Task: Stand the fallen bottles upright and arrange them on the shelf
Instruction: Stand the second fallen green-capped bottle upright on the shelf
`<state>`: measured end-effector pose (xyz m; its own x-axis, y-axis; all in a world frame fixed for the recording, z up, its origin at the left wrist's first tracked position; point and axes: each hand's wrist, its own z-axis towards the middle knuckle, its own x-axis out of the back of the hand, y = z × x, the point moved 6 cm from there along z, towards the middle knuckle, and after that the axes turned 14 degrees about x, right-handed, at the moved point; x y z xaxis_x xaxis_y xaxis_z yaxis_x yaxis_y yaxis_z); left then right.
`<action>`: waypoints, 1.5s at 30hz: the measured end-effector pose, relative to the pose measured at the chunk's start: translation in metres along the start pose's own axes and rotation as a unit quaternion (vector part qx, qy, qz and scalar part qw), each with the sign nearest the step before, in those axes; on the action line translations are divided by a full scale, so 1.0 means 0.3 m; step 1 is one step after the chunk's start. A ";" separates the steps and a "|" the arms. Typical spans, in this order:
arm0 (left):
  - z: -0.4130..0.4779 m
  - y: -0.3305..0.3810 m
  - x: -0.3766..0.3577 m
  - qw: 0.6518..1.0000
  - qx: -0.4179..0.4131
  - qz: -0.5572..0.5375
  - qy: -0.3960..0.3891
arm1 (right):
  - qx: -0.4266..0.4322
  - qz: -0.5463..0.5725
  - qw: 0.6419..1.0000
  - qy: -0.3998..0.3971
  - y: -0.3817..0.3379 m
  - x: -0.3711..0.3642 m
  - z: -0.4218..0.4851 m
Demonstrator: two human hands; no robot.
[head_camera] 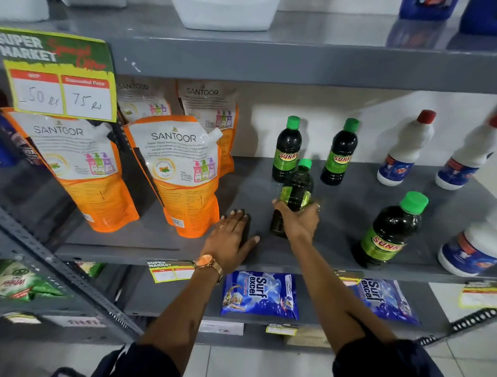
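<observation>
On the grey shelf (340, 209), my right hand (298, 220) grips a dark green-capped bottle (295, 190) around its middle, holding it upright near the shelf's centre. Two matching dark bottles stand at the back, one (287, 150) just behind the held one and another (340, 154) to its right. A third dark bottle (389, 231) stands upright at the front right. My left hand (232, 234) rests flat on the shelf, fingers spread, covering a dark object that I cannot make out.
Orange Santoor pouches (179, 174) stand left of my hands. White red-capped bottles (405, 149) line the right side of the shelf. A price card (58, 74) hangs from the shelf above. Blue Surf Excel packets (261, 294) lie on the shelf below.
</observation>
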<state>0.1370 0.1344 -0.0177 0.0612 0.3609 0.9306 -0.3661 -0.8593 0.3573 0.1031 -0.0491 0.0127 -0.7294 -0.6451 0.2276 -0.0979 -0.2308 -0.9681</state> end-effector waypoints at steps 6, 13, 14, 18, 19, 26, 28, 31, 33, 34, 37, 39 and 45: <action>0.001 0.001 -0.010 1.000 0.005 0.027 0.007 | 0.218 0.056 0.974 -0.012 -0.049 -0.004 0.011; 0.009 -0.002 -0.012 0.999 0.012 0.032 0.009 | 0.283 0.001 0.955 -0.088 -0.005 -0.059 0.026; 0.010 -0.004 -0.013 0.999 0.011 0.033 0.012 | 0.285 -0.007 0.954 -0.096 0.001 -0.061 0.025; 0.007 -0.005 -0.017 0.999 0.010 0.037 0.010 | 0.259 -0.009 0.958 -0.124 0.036 -0.048 0.029; 0.004 -0.004 -0.017 0.999 0.010 0.037 0.009 | 0.236 -0.004 0.964 -0.124 0.042 -0.041 0.030; 0.005 0.002 -0.008 0.999 0.016 0.043 -0.001 | 0.164 -0.048 0.985 -0.040 0.076 -0.018 0.065; 0.005 0.003 -0.007 0.999 0.018 0.043 -0.008 | 0.154 -0.059 0.986 -0.037 0.082 -0.022 0.062; 0.004 0.001 -0.007 0.999 0.015 0.049 -0.019 | 0.186 -0.054 0.979 -0.058 0.065 -0.026 0.053; 0.001 0.003 -0.003 0.999 0.015 0.042 -0.017 | 0.191 -0.035 0.979 -0.067 0.063 -0.015 0.054; -0.001 0.004 -0.001 0.999 0.015 0.037 -0.015 | 0.189 -0.031 0.979 -0.070 0.059 -0.008 0.051; -0.002 0.006 0.001 0.999 0.014 0.038 -0.018 | 0.173 -0.029 0.983 -0.053 0.064 0.002 0.048; 0.001 0.005 0.000 0.999 0.015 0.042 -0.020 | 0.155 -0.049 0.986 -0.045 0.075 -0.004 0.048; 0.004 0.000 -0.008 0.999 0.013 0.041 -0.031 | 0.177 -0.058 0.981 -0.061 0.056 -0.009 0.040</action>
<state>0.1381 0.1330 -0.0197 0.0904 0.2660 0.9597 -0.3489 -0.8942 0.2806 0.1116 -0.0601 -0.0030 -0.6391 -0.6766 0.3657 0.0811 -0.5322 -0.8428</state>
